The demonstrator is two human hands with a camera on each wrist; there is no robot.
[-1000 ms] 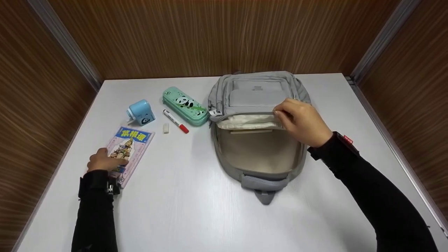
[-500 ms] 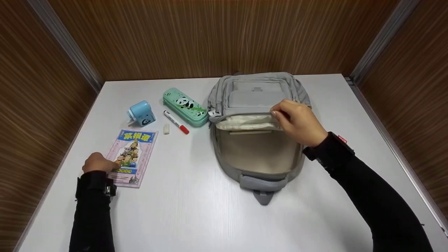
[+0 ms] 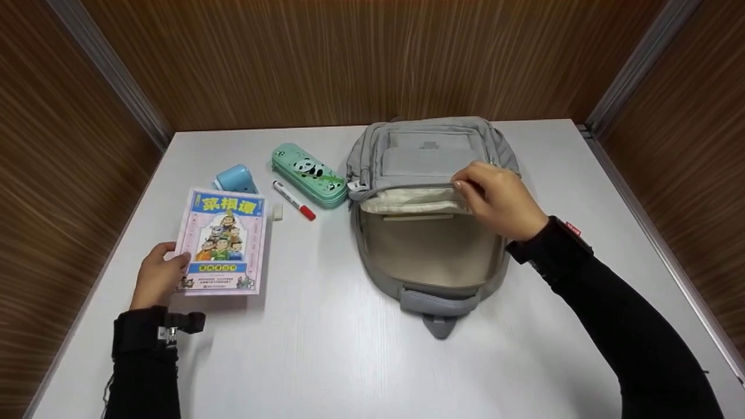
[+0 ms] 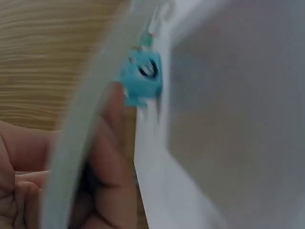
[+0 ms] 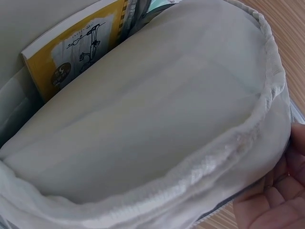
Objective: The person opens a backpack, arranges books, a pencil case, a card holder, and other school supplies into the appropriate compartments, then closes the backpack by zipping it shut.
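Observation:
My left hand (image 3: 157, 273) grips the lower left edge of a pink and blue comic-style book (image 3: 224, 244), thumb on the cover and fingers behind. The book is tilted up over the table, its cover facing the head camera. In the left wrist view its edge is a blurred pale strip beside the curled fingers (image 4: 112, 162). A grey backpack (image 3: 430, 160) lies unzipped at centre right. My right hand (image 3: 500, 201) pinches the edge of its front panel and holds the opening wide. A yellow book (image 5: 76, 52) shows inside the bag in the right wrist view.
Behind the held book stands a light-blue panda-printed item (image 3: 234, 177), partly hidden. A white eraser (image 3: 277, 212), a red-capped marker (image 3: 294, 200) and a green panda pencil case (image 3: 308, 174) lie left of the backpack. Wood-grain panels (image 3: 372, 64) border the white table (image 3: 326, 349).
My left hand has taken hold of the book and lifted it off the table, raising its top edge over the blue item. My right hand has stayed at the backpack's edge.

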